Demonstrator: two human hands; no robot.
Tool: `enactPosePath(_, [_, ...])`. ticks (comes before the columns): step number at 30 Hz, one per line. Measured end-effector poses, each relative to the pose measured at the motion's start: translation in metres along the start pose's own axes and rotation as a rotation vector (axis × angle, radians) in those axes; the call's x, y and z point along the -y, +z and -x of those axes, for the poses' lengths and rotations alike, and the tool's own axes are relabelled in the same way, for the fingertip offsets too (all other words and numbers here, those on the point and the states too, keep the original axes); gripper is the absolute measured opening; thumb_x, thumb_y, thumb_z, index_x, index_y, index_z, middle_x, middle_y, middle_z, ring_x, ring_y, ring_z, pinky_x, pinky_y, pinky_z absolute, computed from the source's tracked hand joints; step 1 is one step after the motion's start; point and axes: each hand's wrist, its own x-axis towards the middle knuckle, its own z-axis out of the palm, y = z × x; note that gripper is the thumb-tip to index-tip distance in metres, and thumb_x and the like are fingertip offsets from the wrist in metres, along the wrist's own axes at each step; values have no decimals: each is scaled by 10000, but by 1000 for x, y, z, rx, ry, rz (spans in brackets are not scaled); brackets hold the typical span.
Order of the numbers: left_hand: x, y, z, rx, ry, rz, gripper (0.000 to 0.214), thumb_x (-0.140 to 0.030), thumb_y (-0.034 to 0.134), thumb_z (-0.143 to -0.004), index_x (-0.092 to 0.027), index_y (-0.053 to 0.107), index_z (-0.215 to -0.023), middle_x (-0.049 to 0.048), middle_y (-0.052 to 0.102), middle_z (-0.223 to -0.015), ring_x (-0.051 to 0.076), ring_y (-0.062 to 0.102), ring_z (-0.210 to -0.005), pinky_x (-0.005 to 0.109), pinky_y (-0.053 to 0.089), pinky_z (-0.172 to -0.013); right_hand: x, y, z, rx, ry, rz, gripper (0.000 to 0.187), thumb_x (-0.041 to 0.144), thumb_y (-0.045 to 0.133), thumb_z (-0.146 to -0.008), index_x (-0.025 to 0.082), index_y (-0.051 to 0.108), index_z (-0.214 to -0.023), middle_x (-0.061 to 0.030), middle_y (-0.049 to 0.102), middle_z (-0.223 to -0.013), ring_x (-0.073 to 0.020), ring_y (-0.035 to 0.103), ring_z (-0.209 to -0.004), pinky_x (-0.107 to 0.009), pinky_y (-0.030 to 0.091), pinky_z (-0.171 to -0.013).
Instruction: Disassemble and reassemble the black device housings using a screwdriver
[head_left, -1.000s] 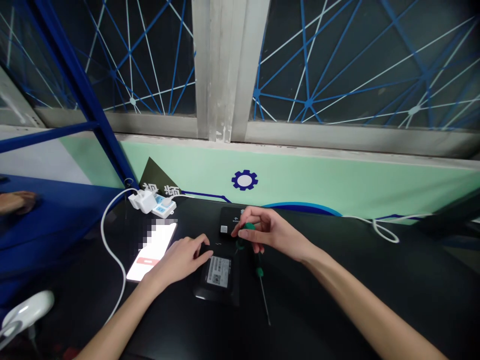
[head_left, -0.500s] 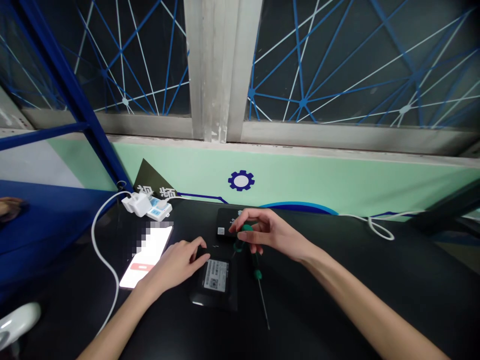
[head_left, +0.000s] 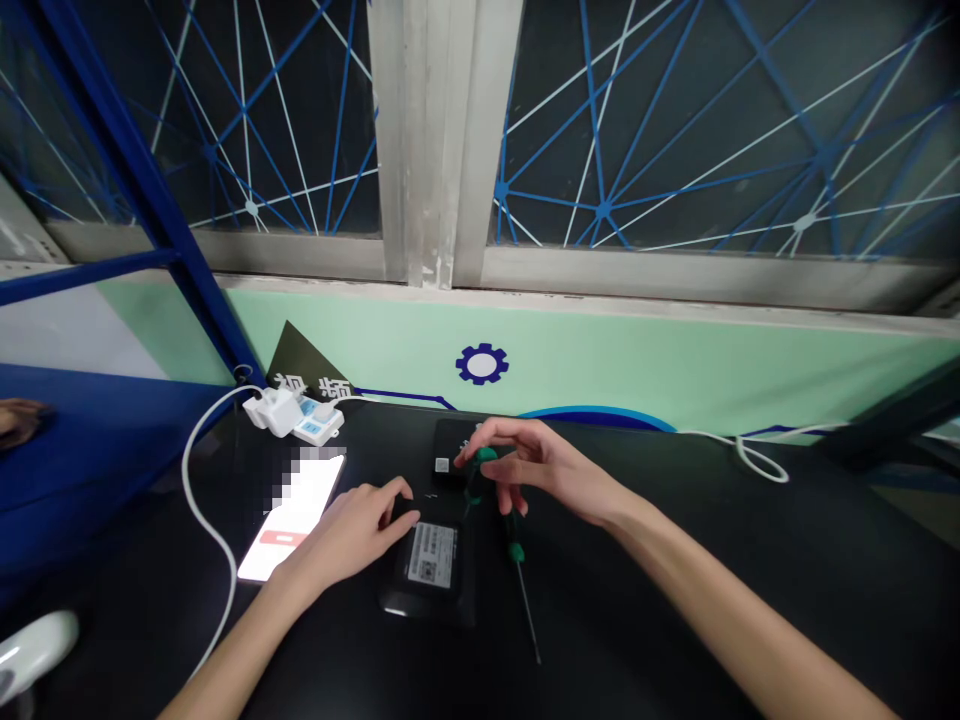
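meanwhile right hand (head_left: 534, 462) pinches screwdriver (head_left: 486, 456); half-open left hand (head_left: 361, 525) on device (head_left: 433, 557); phone (head_left: 300, 510), box (head_left: 450, 436) near

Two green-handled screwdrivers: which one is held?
The left screwdriver, pinched in the right hand and pointing down near the black device with the white label. The other screwdriver lies on the table, shaft toward the wearer.

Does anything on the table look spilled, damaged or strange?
I see no spill or clear damage. Only the phone beside the left hand looks odd: coarse square blocks cover its upper left part, unlike the smooth screen below.
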Motion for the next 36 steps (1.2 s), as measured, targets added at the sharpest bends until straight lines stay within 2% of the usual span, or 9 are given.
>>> enactPosePath(3, [0, 0, 0, 1, -1, 1, 326, -514, 448, -980, -261, 602, -1117, -30, 595, -683, 194, 602, -686, 274, 332, -603, 1, 0, 0, 21, -16, 18, 208, 347, 709, -889, 166, 706, -993, -11, 663, -777, -114, 666, -574, -185, 484, -470])
enactPosePath(8, [0, -1, -1, 4, -7, -4, 321, -514, 444, -983, -268, 598, -1121, -34, 593, -684, 194, 599, -690, 277, 333, -609, 0, 2, -1, 26, -23, 39, 233, 375, 723, -880, 165, 708, -979, -62, 710, -960, -88, 634, -594, -187, 499, -500])
enactPosePath(13, [-1, -1, 0, 9, -2, -11, 328, -524, 439, -984, -272, 600, -1117, -33, 593, -682, 201, 595, -717, 281, 338, -621, -2, 3, -2, -52, 12, 52, 291, 410, 792, -819, 175, 650, -915, -47, 730, -902, -70, 580, -545, -173, 472, -476])
enactPosePath(19, [-1, -2, 2, 11, -9, -23, 325, -515, 440, -980, -273, 600, -1125, -29, 599, -697, 201, 597, -732, 283, 343, -625, -2, 2, -2, -63, 7, 129, 275, 418, 777, -830, 173, 732, -947, -27, 694, -788, -92, 606, -575, -177, 464, -478])
enactPosePath(23, [-2, -2, 2, 9, -4, -18, 339, -523, 434, -980, -267, 605, -1121, -26, 604, -697, 199, 599, -729, 282, 349, -620, -1, 3, -2, -33, 0, 97, 257, 405, 740, -860, 173, 729, -970, -53, 725, -896, -94, 635, -553, -185, 461, -455])
enactPosePath(27, [-3, -2, 2, 1, -2, -13, 352, -531, 428, -977, -272, 611, -1130, -21, 608, -698, 203, 605, -729, 281, 353, -610, -3, 3, -3, -25, 1, -9, 224, 357, 721, -871, 180, 659, -994, -74, 739, -1028, -98, 663, -552, -187, 472, -453])
enactPosePath(32, [-3, -2, 1, 6, -22, -19, 369, -543, 421, -972, -276, 614, -1139, -17, 614, -716, 201, 608, -716, 282, 359, -614, -4, 2, -2, -13, -16, -15, 198, 342, 715, -873, 174, 659, -960, -77, 727, -1057, -95, 659, -571, -187, 478, -467])
enactPosePath(36, [-2, -2, 0, 6, -16, -23, 368, -547, 424, -968, -276, 611, -1133, -17, 614, -718, 202, 602, -734, 282, 362, -623, -4, 3, -1, -41, -13, 92, 265, 412, 747, -853, 166, 716, -945, -56, 718, -921, -86, 613, -559, -185, 470, -466])
